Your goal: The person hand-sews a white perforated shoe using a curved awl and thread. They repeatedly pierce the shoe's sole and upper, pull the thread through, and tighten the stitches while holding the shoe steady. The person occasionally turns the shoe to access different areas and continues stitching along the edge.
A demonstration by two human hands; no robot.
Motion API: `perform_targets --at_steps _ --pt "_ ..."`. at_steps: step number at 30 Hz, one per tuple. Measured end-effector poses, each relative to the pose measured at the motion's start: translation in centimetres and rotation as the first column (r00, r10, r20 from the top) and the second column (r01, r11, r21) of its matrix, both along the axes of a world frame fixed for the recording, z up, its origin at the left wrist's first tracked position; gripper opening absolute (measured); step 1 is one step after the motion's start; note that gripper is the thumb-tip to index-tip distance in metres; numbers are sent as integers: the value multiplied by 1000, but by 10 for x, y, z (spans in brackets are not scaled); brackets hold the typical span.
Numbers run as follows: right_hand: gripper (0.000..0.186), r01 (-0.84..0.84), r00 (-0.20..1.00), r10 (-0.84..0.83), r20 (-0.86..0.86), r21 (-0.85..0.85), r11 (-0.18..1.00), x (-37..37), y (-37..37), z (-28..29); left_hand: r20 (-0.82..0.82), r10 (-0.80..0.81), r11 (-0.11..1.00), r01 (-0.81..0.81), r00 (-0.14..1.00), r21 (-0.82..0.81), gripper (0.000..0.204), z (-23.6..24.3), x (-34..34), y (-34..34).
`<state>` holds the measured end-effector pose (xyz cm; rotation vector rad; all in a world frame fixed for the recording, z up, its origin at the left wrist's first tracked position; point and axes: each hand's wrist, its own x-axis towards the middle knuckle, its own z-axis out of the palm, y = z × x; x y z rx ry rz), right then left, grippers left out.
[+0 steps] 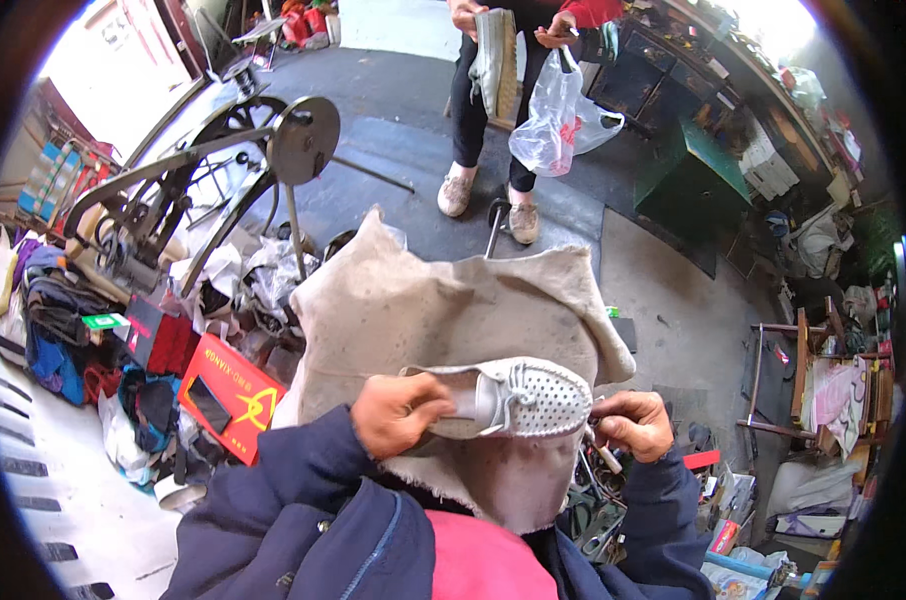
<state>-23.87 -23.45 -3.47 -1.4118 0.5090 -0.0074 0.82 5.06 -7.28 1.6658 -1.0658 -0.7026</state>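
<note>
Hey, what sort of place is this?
Probably a shoe-repair workshop: a white perforated shoe is over the beige cloth before you, a dark metal machine stands to the left, and another shoe is held opposite.

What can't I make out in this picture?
In the head view:
White shoe: underside, hidden beneath it; part of the heel, covered by the left hand.
Right hand: whatever it may pinch, too small to tell.
Other person: head, cut off by the top edge.
</note>
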Motion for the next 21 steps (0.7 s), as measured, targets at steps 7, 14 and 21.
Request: perform_targets --at_steps 7,14,21 --pt "21 22 999 -26 38 94 995 3 3 0 -898 -228 917 -225 377 -328 13 1 -25 -1" --pt "17 3 1000 -3 4 -92 996 4 7 2 -839 -56 990 138 542 23 32 -21 -11 -19" --pt "19 29 995 -34 -98 -47 998 3 10 7 -947 -322 940 116 -8 -321 58 -17 -32 -63"
